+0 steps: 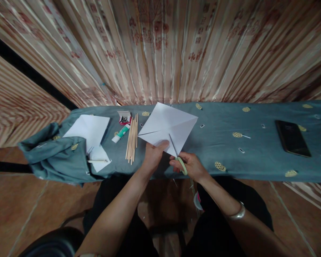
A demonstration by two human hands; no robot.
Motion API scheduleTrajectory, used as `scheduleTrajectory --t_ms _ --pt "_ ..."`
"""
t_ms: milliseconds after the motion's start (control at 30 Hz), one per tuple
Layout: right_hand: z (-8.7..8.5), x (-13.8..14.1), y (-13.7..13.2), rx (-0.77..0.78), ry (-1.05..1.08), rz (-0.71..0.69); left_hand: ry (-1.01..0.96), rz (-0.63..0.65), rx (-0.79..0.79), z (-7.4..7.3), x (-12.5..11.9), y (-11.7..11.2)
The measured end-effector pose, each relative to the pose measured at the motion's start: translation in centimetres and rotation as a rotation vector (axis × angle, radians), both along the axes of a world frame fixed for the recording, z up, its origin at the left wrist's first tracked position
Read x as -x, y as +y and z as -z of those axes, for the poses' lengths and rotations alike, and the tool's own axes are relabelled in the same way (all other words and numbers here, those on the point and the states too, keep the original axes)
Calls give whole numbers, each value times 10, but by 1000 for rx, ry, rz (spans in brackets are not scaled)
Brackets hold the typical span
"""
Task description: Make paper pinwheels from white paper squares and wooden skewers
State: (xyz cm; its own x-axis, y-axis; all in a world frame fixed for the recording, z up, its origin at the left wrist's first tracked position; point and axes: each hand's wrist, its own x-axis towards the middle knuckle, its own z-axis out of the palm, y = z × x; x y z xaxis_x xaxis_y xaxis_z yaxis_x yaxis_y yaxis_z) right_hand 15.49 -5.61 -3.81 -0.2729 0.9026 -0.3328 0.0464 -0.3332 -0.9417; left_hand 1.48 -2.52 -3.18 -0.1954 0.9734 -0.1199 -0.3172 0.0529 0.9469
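A square sheet of white paper (167, 123) with diagonal creases is held up over the table, one corner pointing toward me. My left hand (155, 153) pinches its near left edge, thumb on top. A slit runs inward from the paper's left corner. In my right hand (189, 165) is a pair of scissors (182, 166) with light green handles, fingers through the loops. The dark blade lies over the paper near its closest corner, pointing toward the middle. Part of the scissors is hidden by the paper and my fingers.
On the blue-green tablecloth (219, 142), left of the paper, lie wooden sticks (132, 140), a glue tube (121, 133) and a small red-and-white box (124, 117) of metal pieces. More white paper (92, 128) and a pencil-like stick (97, 161) are farther left. A phone (293, 138) rests at right.
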Motion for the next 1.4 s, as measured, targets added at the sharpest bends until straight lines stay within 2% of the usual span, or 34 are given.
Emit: scheduleTrajectory --t_ms 333,633,833,1033,1267,1333,1400 --pt "0 -1 1 -24 -7 5 -13 -5 29 -5 -2 -2" --pt "1 0 2 -9 9 14 -27 -3 29 -2 -2 -2" --pt "-1 0 2 -20 -12 22 2 4 37 -6 -3 -3" --pt "-1 0 1 -11 1 -16 6 -9 39 -6 -3 -1" --pt "4 -21 -2 -62 -55 -215 -13 -133 -20 -7 20 15" --pt "2 -30 -1 -22 -57 -215 -13 -163 -33 -6 31 18" --pt "-2 -39 1 4 -57 -155 -9 -163 -35 -5 39 19"
